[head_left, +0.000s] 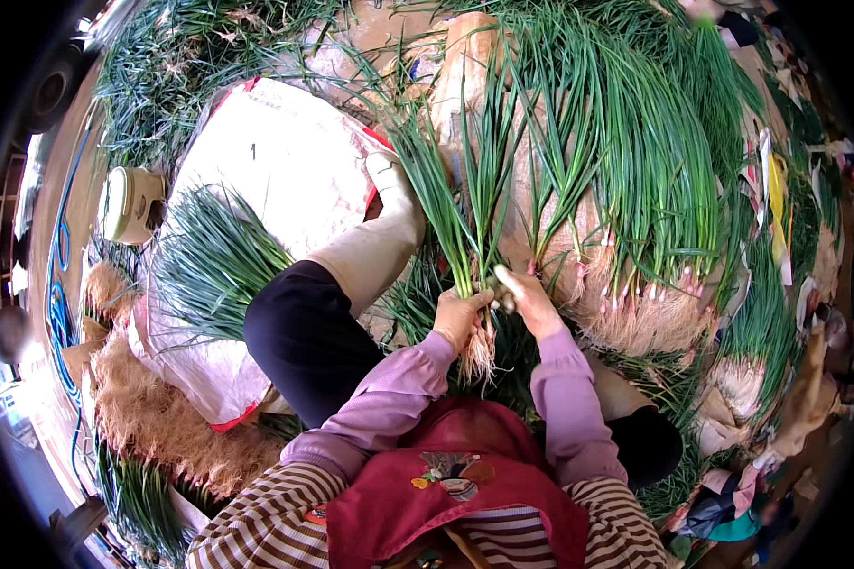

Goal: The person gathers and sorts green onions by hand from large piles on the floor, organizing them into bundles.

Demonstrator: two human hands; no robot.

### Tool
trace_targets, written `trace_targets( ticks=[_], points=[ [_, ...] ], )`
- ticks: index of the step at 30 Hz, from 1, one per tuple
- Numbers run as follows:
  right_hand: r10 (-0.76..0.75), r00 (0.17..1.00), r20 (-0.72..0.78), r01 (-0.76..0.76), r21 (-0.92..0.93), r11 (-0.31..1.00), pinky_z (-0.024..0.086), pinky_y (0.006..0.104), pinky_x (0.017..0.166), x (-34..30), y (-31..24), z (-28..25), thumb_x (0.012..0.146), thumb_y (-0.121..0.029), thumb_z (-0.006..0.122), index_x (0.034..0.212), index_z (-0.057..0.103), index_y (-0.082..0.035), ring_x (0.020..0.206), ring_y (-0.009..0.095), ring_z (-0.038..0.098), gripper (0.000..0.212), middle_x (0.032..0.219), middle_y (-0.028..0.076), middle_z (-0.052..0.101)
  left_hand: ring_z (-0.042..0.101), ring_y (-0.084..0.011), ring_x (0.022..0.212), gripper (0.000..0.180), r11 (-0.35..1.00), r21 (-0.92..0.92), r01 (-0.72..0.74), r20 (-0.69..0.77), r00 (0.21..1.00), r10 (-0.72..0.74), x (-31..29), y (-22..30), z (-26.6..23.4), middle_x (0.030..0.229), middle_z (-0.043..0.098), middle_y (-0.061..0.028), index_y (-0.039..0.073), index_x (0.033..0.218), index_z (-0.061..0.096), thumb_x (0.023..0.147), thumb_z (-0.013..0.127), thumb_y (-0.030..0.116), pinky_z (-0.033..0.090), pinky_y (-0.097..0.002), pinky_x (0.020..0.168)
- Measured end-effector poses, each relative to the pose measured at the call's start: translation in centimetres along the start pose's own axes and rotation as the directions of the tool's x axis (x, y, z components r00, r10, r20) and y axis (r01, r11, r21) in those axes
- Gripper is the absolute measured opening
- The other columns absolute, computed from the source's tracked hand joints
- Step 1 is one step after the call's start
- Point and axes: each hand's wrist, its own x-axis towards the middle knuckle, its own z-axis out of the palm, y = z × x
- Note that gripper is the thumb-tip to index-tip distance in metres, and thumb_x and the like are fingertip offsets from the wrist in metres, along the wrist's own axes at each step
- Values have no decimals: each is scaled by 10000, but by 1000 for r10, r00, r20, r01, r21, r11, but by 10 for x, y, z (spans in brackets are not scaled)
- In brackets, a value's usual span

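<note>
As grip (pixel 459 317) clasps stalks (pixel 462 275), leaves (pixel 436 204) above, roots (pixel 478 357) below

Left hand (pixel 458 319) round stalks (pixel 456 254); right hand (pixel 529 303) alongside

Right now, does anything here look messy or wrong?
Yes: the loose greens at upper left look messy, their leaves tangled every which way, while the bundles at right lie neatly side by side. The bunch in the left hand looks tidy.
</note>
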Motion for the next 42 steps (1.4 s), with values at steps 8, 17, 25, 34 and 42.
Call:
trace_targets(
  ticks=[8, 17, 25, 34, 42],
  points=[
    [-307, 938, -159, 164, -579, 799, 415, 310, 544, 38, 45, 34, 836, -99, 562, 742, 631, -10, 589, 160, 536, 147, 642, 54, 583, 494, -65, 466, 95, 934, 161, -318, -87, 939, 334, -5, -12, -12, 659, 623, -34, 17, 825, 603, 774, 681, 34, 396, -203, 423],
    [-34, 999, 28, 36, -961, 275, 493, 399, 745, 51, 0, 19, 891, -275, 484, 915, 654, -24, 816, 273, 635, 303, 903, 120, 660, 480, -86, 506, 94, 969, -116, -217, -166, 966, 196, 5, 20, -14, 625, 502, 22, 69, 882, 572, 838, 641, 115, 397, -232, 457],
    [-179, 887, -425, -152, -636, 757, 466, 445, 678, 138, -12, 11, 814, -289, 596, 813, 647, 31, 742, 376, 628, 324, 740, 235, 623, 472, -62, 489, 251, 998, 37, -52, -167, 984, 58, 7, 24, -12, 730, 612, -16, 36, 1072, 601, 822, 623, 57, 371, -206, 432],
    [-427, 902, -66, 295, -628, 720, 466, 336, 616, 13, -4, 12, 811, -272, 659, 779, 651, -13, 631, 234, 612, 261, 727, 134, 648, 541, -79, 500, 105, 983, 182, 4, -9, 1000, -3, 18, -10, -7, 682, 626, -28, 20, 903, 622, 807, 651, 52, 383, -200, 410],
    [-370, 812, -451, 418, 7, 908, 353, 216, 483, -5, 28, 32, 850, -79, 569, 724, 621, -19, 535, 66, 465, 148, 655, 3, 578, 495, -62, 407, 107, 991, 90, -100, -10, 995, 102, -25, 16, 16, 591, 592, -20, 50, 751, 588, 796, 679, 85, 337, -177, 343]
  ],
)
